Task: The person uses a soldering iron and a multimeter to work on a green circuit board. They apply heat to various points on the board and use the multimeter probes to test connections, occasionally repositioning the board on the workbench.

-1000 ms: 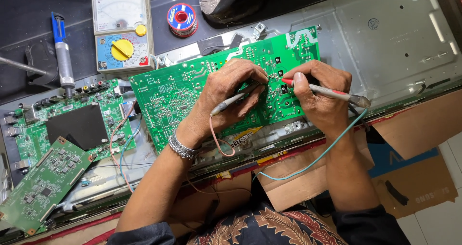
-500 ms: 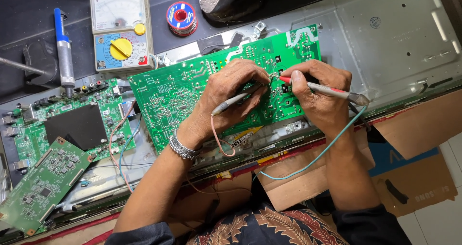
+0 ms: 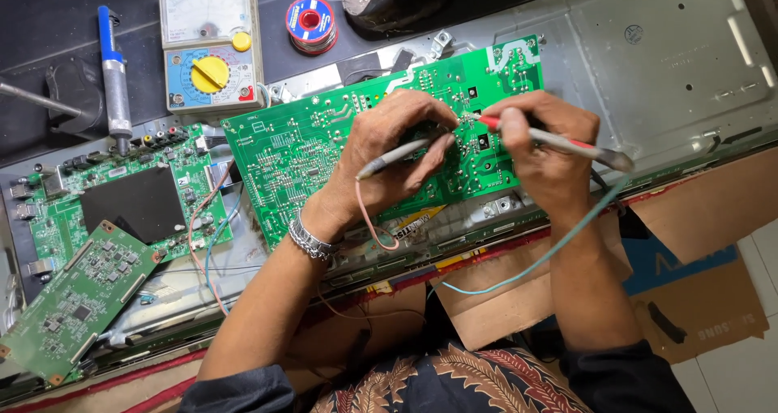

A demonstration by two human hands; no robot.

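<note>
1. My left hand (image 3: 387,149) rests on the large green circuit board (image 3: 308,149), fingers closed round a grey test probe (image 3: 397,155) held like a pen, its tip pointing right toward the board's middle.
2. My right hand (image 3: 545,149) pinches a red-tipped test probe (image 3: 519,131), tip pointing left; the two tips sit just beside each other over the board. Whether they touch the solder side, I cannot tell.
3. A pinkish lead (image 3: 369,222) loops down from the grey probe; a pale green lead (image 3: 551,247) trails from the red-tipped one toward my lap.
4. The board lies tilted on a grey metal back panel (image 3: 673,64), solder side up.
5. A metal bracelet (image 3: 312,241) is on my left wrist.
6. Far left: two smaller green boards (image 3: 65,316), one with a black square patch.
7. Above: an analog multimeter (image 3: 209,44) with a yellow dial, a solder spool (image 3: 310,22), and a blue-handled soldering iron (image 3: 113,72), all well apart from my hands.
</note>
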